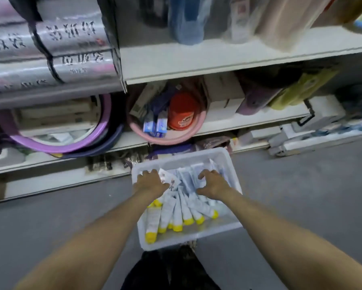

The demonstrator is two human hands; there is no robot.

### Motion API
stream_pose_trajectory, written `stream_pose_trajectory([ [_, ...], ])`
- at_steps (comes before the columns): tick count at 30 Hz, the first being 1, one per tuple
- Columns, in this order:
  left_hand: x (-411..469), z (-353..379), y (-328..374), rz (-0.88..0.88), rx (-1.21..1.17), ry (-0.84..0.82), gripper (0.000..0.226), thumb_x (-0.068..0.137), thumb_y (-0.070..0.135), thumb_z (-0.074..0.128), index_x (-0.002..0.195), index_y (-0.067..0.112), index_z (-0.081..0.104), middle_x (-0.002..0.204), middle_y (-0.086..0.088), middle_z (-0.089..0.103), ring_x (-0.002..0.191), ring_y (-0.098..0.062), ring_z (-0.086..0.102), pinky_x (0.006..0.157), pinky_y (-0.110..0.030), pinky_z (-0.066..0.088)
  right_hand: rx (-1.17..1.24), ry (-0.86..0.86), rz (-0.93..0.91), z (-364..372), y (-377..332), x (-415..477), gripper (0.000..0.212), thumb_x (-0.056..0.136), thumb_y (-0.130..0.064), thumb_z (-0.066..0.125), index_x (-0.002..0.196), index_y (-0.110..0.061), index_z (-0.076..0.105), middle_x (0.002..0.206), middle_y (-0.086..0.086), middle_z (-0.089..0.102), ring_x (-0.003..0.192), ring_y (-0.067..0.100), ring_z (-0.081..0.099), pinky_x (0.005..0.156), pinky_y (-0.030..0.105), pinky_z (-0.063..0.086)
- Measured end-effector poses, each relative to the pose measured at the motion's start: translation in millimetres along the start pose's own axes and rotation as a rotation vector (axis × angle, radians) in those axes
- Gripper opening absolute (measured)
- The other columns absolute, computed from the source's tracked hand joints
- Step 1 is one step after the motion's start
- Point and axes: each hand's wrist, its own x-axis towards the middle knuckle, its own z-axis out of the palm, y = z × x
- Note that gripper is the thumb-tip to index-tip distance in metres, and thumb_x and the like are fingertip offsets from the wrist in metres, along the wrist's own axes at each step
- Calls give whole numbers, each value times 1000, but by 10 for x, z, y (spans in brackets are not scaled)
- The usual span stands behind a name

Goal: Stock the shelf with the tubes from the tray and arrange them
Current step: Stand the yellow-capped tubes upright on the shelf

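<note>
Pickup step: my left grip (153,181) and right grip (212,183) curl over tubes (177,214) in the tray (188,159). Whether either holds any, I cannot tell. Next, I lift a bunch to the shelf (249,122).

light: dim, cool, even | shadows: soft | blur: upper shelves smeared | edges: wide-angle bowing
</note>
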Motion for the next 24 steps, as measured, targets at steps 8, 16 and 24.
stream_pose_trajectory([
  [8, 295, 1235, -434, -78, -315, -223, 54, 91, 48, 61, 128, 9, 52, 130, -12, 58, 118, -29, 54, 88, -33, 44, 266, -145, 247, 1004, 489, 359, 61, 88, -43, 69, 135, -8, 53, 138, 11, 54, 125, 26, 51, 93, 28, 40],
  [16, 517, 1626, -339, -138, -486, -155, 45, 88, 43, 64, 121, 14, 64, 120, -8, 67, 110, -28, 61, 81, -31, 45, 491, -45, 439, 1422, 949, 512, 56, 84, -49, 71, 122, -9, 61, 118, 5, 65, 104, 26, 60, 83, 31, 44],
  [24, 647, 1766, -316, -158, -564, -165, 63, 72, 40, 83, 125, 15, 61, 119, -3, 67, 108, -22, 62, 88, -32, 49, 394, -64, 374, 1477, 1102, 696, 62, 83, -61, 65, 132, -24, 58, 126, 3, 63, 121, 29, 52, 107, 44, 40],
])
